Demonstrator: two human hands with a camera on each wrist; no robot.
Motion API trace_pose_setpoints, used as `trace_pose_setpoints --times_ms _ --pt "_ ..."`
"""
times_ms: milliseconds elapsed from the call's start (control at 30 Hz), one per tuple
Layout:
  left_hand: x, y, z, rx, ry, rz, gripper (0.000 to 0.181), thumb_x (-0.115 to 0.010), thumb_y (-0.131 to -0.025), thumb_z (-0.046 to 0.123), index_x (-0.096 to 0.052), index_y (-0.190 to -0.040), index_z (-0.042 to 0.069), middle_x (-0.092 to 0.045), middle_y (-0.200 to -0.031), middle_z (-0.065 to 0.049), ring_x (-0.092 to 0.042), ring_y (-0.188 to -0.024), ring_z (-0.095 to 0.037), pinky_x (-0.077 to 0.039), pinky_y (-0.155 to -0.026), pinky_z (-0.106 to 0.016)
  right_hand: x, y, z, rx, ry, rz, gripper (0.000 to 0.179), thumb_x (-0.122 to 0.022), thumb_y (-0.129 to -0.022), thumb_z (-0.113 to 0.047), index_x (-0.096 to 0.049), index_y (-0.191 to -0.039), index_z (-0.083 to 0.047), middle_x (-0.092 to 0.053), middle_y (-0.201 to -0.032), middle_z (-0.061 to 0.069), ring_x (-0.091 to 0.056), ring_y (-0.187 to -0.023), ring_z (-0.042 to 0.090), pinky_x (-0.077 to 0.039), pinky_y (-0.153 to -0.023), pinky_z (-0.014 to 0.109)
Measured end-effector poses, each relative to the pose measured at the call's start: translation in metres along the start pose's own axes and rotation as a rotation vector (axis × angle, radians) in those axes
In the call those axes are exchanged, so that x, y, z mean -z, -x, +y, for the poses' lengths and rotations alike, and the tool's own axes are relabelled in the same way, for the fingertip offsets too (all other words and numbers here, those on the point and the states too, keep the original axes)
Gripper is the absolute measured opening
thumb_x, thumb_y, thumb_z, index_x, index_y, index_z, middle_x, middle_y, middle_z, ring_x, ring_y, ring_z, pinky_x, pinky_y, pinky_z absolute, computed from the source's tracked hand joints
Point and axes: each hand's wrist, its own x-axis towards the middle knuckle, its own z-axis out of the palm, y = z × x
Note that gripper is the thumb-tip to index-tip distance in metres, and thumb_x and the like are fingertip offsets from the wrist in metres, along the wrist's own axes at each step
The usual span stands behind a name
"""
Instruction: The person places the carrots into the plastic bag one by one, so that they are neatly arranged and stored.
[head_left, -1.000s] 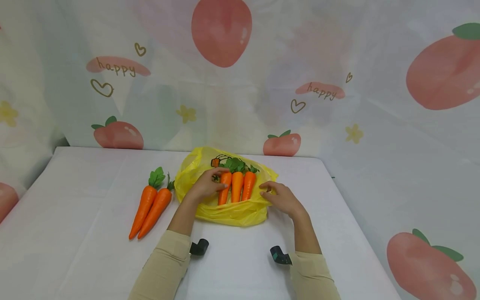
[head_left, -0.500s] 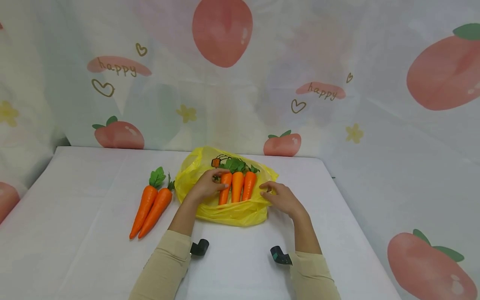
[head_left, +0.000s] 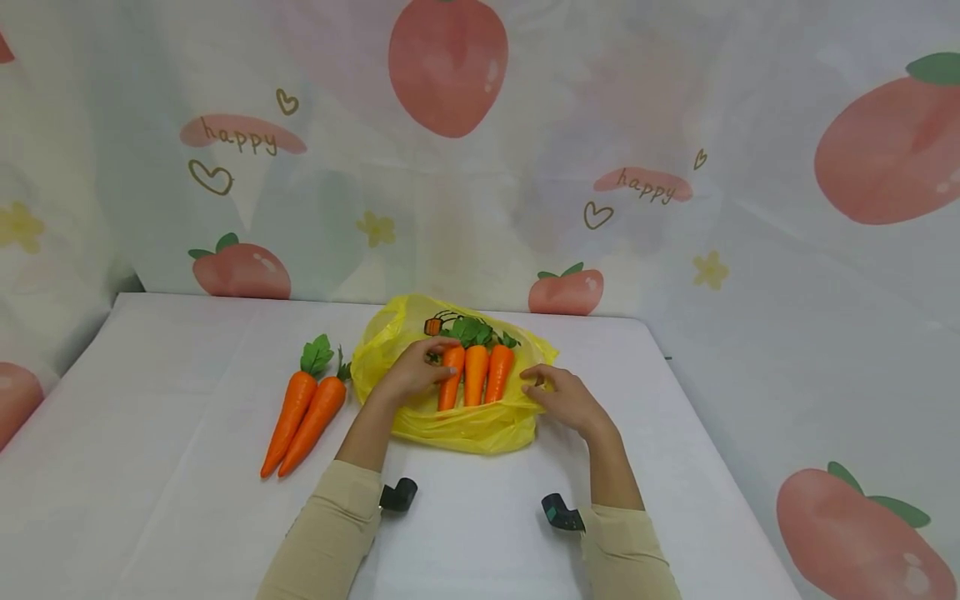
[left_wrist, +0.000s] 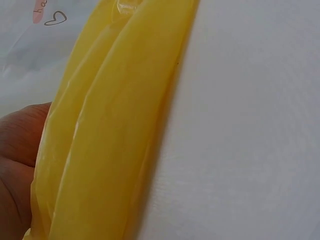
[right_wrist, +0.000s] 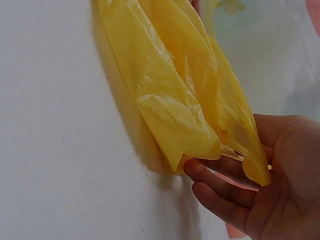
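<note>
A yellow plastic bag [head_left: 480, 439] lies wide at the mouth on the table, and three orange carrots with green leaves rest in it side by side. My left hand [head_left: 414, 368] reaches into the bag from the left, thumb and fingers at the leftmost carrot [head_left: 450, 390]. At the bag's right side, my right hand [head_left: 568, 402] holds the edge of the plastic. The right wrist view shows that edge between the thumb and the loosely bent fingers [right_wrist: 225, 192]. In the left wrist view, the bag's side covers most of the left hand.
Two more carrots [head_left: 288, 421] lie together on the white table [head_left: 187, 375], left of the bag. A printed cloth [head_left: 487, 208] hangs behind the table. Black wrist devices [head_left: 400, 495] stick out from both sleeves over the table.
Both hands, the bag and the carrots keep nearly the same places. The whole head view has shifted slightly.
</note>
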Motion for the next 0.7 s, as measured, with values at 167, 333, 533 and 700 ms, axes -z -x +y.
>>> trace_pose_setpoints --times_ms 167,333,533,700 --pt "0.001 0.001 0.001 0.001 0.024 -0.012 0.047 -0.07 -0.098 0.003 -0.06 -0.144 0.01 -0.05 -0.142 -0.019 -0.061 -0.1 -0.027 -0.055 -0.087 -0.035 0.0 0.001 0.0 0.009 0.0 -0.001 0.031 -0.061 -0.104 -0.023 -0.067 -0.131 -0.008 -0.061 -0.12 0.012 -0.051 -0.115 0.035 -0.042 -0.103 0.058" --pt "0.004 0.005 0.005 -0.003 0.044 -0.021 0.048 -0.07 -0.098 0.003 -0.059 -0.145 0.008 -0.048 -0.144 -0.02 -0.062 -0.098 -0.029 -0.055 -0.089 -0.041 0.0 0.0 0.0 0.014 -0.005 0.0 0.031 -0.061 -0.104 -0.023 -0.068 -0.13 -0.007 -0.061 -0.12 0.012 -0.051 -0.115 0.035 -0.042 -0.103 0.058" --pt "0.007 0.008 0.006 -0.005 0.056 -0.008 0.048 -0.068 -0.099 0.004 -0.057 -0.146 0.007 -0.045 -0.145 -0.022 -0.064 -0.099 -0.031 -0.055 -0.091 -0.047 -0.001 0.0 0.0 0.005 -0.011 0.0 0.032 -0.062 -0.104 -0.024 -0.068 -0.13 -0.008 -0.061 -0.119 0.012 -0.052 -0.114 0.034 -0.042 -0.102 0.056" --pt "0.011 0.013 0.008 -0.011 0.078 0.01 0.048 -0.069 -0.1 0.006 -0.057 -0.146 0.008 -0.044 -0.147 -0.022 -0.066 -0.104 -0.035 -0.054 -0.092 -0.051 -0.001 0.001 0.0 0.011 -0.004 0.008 0.031 -0.062 -0.104 -0.024 -0.068 -0.131 -0.009 -0.062 -0.12 0.011 -0.052 -0.114 0.034 -0.042 -0.103 0.057"
